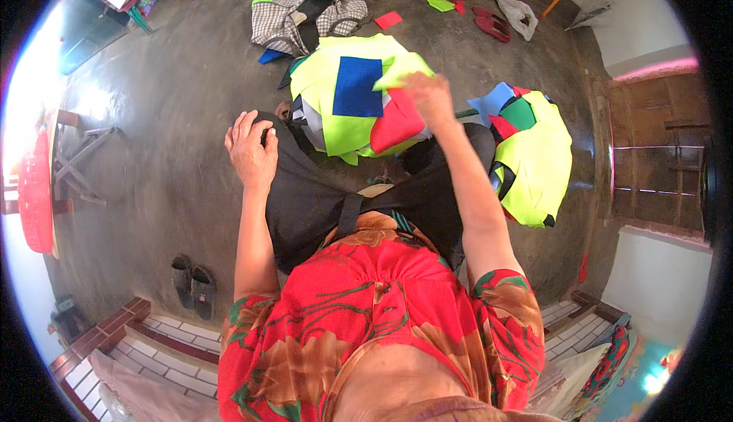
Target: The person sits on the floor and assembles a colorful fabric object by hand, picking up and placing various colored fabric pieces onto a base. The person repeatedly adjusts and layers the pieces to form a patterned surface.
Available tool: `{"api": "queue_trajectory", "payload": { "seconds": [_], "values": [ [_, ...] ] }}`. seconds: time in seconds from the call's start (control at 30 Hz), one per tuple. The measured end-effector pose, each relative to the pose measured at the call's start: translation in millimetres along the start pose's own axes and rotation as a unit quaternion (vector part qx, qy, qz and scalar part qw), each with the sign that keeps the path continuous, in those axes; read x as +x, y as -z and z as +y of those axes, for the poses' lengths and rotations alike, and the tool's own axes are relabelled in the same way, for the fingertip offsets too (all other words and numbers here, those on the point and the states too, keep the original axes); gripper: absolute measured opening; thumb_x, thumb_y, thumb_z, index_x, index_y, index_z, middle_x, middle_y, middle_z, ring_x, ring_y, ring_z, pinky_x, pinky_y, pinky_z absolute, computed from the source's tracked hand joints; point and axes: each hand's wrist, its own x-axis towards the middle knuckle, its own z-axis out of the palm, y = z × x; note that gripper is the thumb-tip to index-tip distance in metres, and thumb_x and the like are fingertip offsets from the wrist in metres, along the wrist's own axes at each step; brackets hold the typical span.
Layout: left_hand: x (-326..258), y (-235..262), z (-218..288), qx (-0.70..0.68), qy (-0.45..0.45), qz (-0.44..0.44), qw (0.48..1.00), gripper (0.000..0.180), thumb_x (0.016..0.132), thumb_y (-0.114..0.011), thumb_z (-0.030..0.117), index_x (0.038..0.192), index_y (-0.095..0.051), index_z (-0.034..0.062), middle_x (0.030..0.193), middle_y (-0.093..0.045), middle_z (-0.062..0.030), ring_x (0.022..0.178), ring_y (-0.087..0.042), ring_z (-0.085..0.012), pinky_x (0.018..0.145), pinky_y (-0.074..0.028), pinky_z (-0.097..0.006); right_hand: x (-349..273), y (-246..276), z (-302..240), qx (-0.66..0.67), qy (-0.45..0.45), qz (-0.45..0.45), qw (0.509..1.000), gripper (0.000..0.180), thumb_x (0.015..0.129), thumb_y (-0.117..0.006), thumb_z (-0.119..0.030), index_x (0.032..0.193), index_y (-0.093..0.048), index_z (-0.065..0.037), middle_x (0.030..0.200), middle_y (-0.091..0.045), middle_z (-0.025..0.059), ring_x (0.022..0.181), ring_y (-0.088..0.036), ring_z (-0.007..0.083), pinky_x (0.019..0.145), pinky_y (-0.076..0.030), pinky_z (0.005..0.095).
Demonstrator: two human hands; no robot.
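Two bare hands reach out from a person seated low over a grey concrete floor (175, 117), knees covered in black cloth. The left hand (250, 149) lies flat and spread on the left knee, fingers loosely open and holding nothing; it looks like a brace that steadies the body while the other arm stretches forward. The right hand (429, 95) is raised over the nearer heap of cloth pieces (336, 124), its fingers pinched on a corner of a yellow-green piece (398, 69) so that the piece lifts clear of the rest. Just under that hand a red piece (397, 123) slumps off the heap's right edge, and a dark blue square (357, 86) lies flat on top, towards the middle. A second heap (538, 159), mostly yellow-green, sits on the floor just right of the right forearm, within easy reach. Near the lower left, a pair of dark sandals (192, 285) rests beside a tiled step. Farther off, a checked garment (301, 14) and loose scraps lie along the floor's far edge.
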Motion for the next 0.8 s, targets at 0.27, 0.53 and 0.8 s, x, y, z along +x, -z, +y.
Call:
{"api": "queue_trajectory", "payload": {
  "seconds": [0.27,0.53,0.8],
  "values": [
    [2,4,-8,0.016,-0.008,0.004,1.0,0.012,0.075,-0.066,0.012,0.087,-0.065,0.0103,0.115,-0.059,-0.0047,0.118,-0.048,-0.0242,0.103,-0.03,-0.044,-25,-27,-64,-0.138,0.008,-0.038,0.99,0.038,0.089,-0.051,-0.034,0.127,-0.051,-0.031,0.135,-0.042,0.0082,0.127,-0.037,0.0294,0.098,-0.026,0.0613],
    [-3,2,3,0.019,-0.026,-0.003,0.999,0.013,0.074,-0.067,0.012,0.087,-0.066,0.0104,0.116,-0.059,-0.0064,0.116,-0.05,-0.0261,0.101,-0.032,-0.044,-43,-17,-84,-0.114,-0.024,0.052,0.992,0.05,0.088,-0.049,-0.039,0.133,-0.043,-0.016,0.142,-0.032,0.0144,0.134,-0.028,0.0308,0.104,-0.021,0.0607],
    [7,-8,-3,0.046,-0.064,0.009,0.997,0.013,0.077,-0.064,0.012,0.089,-0.065,0.0102,0.118,-0.059,-0.0063,0.116,-0.05,-0.0266,0.099,-0.033,-0.043,-28,-20,-76,-0.064,-0.016,-0.036,0.997,0.065,0.077,-0.064,-0.037,0.133,-0.042,-0.015,0.137,-0.035,0.0142,0.131,-0.029,0.0308,0.098,-0.03,0.0562]
  ]
}}
